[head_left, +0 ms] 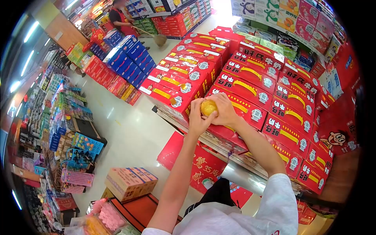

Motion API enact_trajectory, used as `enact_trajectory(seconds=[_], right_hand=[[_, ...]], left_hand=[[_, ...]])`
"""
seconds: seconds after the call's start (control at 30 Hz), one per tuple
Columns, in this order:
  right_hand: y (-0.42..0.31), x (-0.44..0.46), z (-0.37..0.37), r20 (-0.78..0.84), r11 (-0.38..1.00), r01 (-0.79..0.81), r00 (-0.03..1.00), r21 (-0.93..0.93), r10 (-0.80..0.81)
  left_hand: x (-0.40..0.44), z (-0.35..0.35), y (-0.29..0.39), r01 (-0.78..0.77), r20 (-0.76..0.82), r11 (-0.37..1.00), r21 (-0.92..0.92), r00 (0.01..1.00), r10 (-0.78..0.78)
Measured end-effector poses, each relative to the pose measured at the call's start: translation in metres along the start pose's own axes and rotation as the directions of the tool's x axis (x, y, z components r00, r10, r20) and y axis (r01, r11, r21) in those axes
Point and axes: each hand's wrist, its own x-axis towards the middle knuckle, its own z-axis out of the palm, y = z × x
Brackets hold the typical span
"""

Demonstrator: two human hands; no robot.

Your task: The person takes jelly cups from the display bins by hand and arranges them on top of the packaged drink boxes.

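Observation:
A shiny yellow round thing (208, 108), which looks like a roll of packing tape, is between my two hands. My left hand (198, 119) closes around its near left side. From the right, my right hand (225, 110) wraps over it, with the thumb pressed along its lower edge. Both hands are above the front edge of stacked red milk cartons (256, 98) with yellow carry handles. Bits of yellow tape (173, 101) show on the carton tops left of my hands. My palms and the roll's underside are hidden.
A red printed mat or sheet (207, 166) lies on the floor below the display. Behind my left arm stands a cardboard box (131, 183). Blue boxes (133, 58) are stacked across the aisle. A person in a red apron (122, 21) holds a broom (159, 40) farther back.

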Motion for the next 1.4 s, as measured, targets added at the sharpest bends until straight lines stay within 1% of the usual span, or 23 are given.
enact_trajectory(seconds=[0.2,0.27,0.4,0.5,0.6,0.67,0.73,0.77,0.8,0.87,0.9,0.93,1.0,1.03,1.07,1.13,1.2,1.23,1.27,1.3,1.33,1.37,1.4], right_hand=[[0.003,0.000,0.003,-0.027,0.991,0.094,0.995,-0.090,-0.097],[0.000,-0.002,0.004,-0.026,0.989,0.111,0.993,-0.102,-0.114],[0.004,0.000,0.002,-0.040,0.970,0.214,0.975,-0.116,-0.220],[0.006,-0.004,-0.001,-0.048,0.956,0.257,0.963,-0.142,-0.266],[0.008,-0.006,-0.005,-0.029,0.957,0.270,0.961,-0.108,-0.274],[0.002,-0.002,-0.007,-0.063,0.956,0.276,0.957,-0.098,-0.283],[0.001,0.000,-0.013,-0.022,0.957,0.268,0.962,-0.108,-0.272],[0.003,-0.001,-0.013,-0.038,0.956,0.276,0.959,-0.100,-0.281],[0.004,0.000,-0.013,-0.035,0.951,0.294,0.954,-0.092,-0.299],[0.003,0.002,-0.014,0.010,0.921,0.354,0.934,-0.161,-0.357],[-0.004,0.003,-0.013,-0.007,0.928,0.335,0.940,-0.160,-0.340],[-0.010,0.006,-0.012,0.009,0.919,0.370,0.928,-0.139,-0.372],[-0.027,0.013,-0.012,0.033,0.944,0.331,0.943,-0.006,-0.330],[-0.040,0.019,-0.013,0.047,0.925,0.379,0.923,0.037,-0.381],[-0.060,0.026,-0.012,0.051,0.901,0.424,0.901,0.094,-0.430],[-0.105,0.042,-0.024,0.153,0.865,0.474,0.854,0.165,-0.498],[-0.145,0.034,-0.025,0.332,0.915,0.310,0.861,0.258,-0.385],[-0.154,0.026,-0.020,0.409,0.912,0.260,0.830,0.317,-0.378],[-0.163,0.021,-0.014,0.482,0.908,0.203,0.794,0.366,-0.372],[-0.179,0.018,-0.006,0.494,0.884,0.163,0.778,0.438,-0.388],[-0.190,0.010,0.001,0.582,0.902,0.106,0.731,0.419,-0.356],[-0.206,0.000,0.008,0.637,0.878,-0.071,0.716,0.473,-0.285],[-0.217,-0.015,0.018,0.641,0.873,-0.069,0.707,0.484,-0.299]], left_hand=[[-0.002,-0.003,-0.006,-0.057,-0.004,0.998,-0.015,0.998,0.057],[-0.002,-0.001,-0.006,-0.077,-0.032,0.997,0.024,0.996,0.078],[-0.013,-0.005,0.009,-0.041,-0.058,0.999,0.016,0.997,0.042],[-0.021,-0.012,0.026,-0.043,-0.042,0.989,0.144,0.998,0.050],[-0.026,-0.016,0.039,-0.068,-0.033,0.985,0.158,0.997,0.074],[-0.031,-0.025,0.044,-0.083,-0.014,0.988,0.126,0.996,0.086],[-0.038,-0.036,0.051,0.008,0.159,1.000,-0.011,0.987,-0.006],[-0.042,-0.041,0.056,0.017,0.189,1.000,-0.017,0.982,-0.013],[-0.046,-0.046,0.057,0.013,0.170,1.000,-0.013,0.985,-0.011],[-0.056,-0.049,0.057,0.121,0.264,0.992,-0.030,0.958,-0.109],[-0.061,-0.048,0.055,0.000,0.148,1.000,-0.018,0.989,0.003],[-0.064,-0.052,0.057,0.002,0.105,1.000,-0.013,0.994,-0.001],[-0.069,-0.064,0.057,0.120,0.185,0.982,-0.146,0.979,-0.092],[-0.073,-0.076,0.066,0.108,0.169,0.988,-0.111,0.982,-0.089],[-0.082,-0.092,0.080,0.211,0.194,0.959,-0.189,0.965,-0.174],[-0.104,-0.126,0.108,0.101,0.197,0.985,-0.137,0.978,-0.073],[-0.134,-0.142,0.124,0.152,0.199,0.977,-0.149,0.973,-0.120],[-0.151,-0.150,0.131,0.198,0.190,0.973,-0.114,0.966,-0.175],[-0.167,-0.158,0.134,0.199,0.173,0.974,-0.110,0.969,-0.178],[-0.182,-0.166,0.137,0.269,0.172,0.956,-0.116,0.954,-0.247],[-0.197,-0.173,0.140,0.340,0.167,0.932,-0.126,0.933,-0.317],[-0.212,-0.179,0.141,0.347,0.150,0.929,-0.126,0.933,-0.328],[-0.227,-0.185,0.139,0.379,0.118,0.913,-0.153,0.924,-0.364]])
